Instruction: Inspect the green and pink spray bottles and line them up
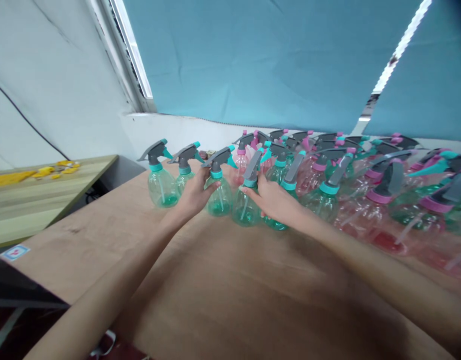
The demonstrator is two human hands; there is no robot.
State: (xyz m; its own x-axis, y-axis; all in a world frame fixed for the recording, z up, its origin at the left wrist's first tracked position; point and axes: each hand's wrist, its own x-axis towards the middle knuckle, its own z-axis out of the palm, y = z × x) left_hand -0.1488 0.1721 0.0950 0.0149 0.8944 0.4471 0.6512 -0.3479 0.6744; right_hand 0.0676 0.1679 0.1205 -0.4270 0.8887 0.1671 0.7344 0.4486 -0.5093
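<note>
My left hand [194,194] is closed around the neck of a green spray bottle [220,201] with a grey and teal trigger head. Beside it, my right hand [274,198] grips a second green spray bottle [246,211] just below its teal collar, thumb in front. Both bottles are upright at the table, and some fingers are hidden behind them. Left of my left hand stand two more green bottles, the outer one [160,187] fully visible. A pink spray bottle [241,162] shows behind, between the two held ones.
Crowded rows of pink and green spray bottles [373,210] fill the right side of the wooden table [215,280]. A blue cover [290,65] hangs behind. At far left, a second table [38,200] carries yellow pieces [52,171].
</note>
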